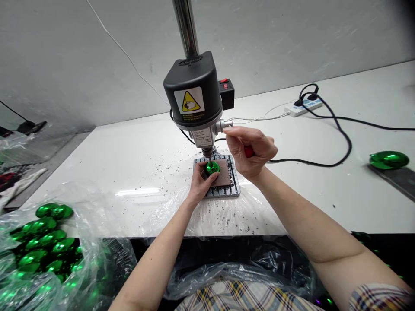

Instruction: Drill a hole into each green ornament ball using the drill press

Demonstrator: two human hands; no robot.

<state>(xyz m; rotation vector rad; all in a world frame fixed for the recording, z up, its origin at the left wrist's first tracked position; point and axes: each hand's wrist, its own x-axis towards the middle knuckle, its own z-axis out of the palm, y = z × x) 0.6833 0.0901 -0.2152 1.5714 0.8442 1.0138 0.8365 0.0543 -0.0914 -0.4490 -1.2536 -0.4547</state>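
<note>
Far left, glossy green pieces (34, 257) lie heaped in clear plastic (92, 224). Centre, the left hand (200, 185) grasps a round green piece (213, 166) on the brown board (225, 176), thumb at the near side, fingers around the left. The piece sits directly beneath the chuck (207, 152) of the drill press (193, 82); the left hand is the nearer, touching it, while the right hand (257, 149), higher and to the right, is closed around a red knob (249, 151) (the warning label, I note, shows a hand). Further right stand a white power strip (303, 108) and, on a dark bar (397, 179), another green object (394, 160). Hard to make out: whether the bit touches the piece. The right fingers cover most of the knob, and the lever behind it is obscured.
</note>
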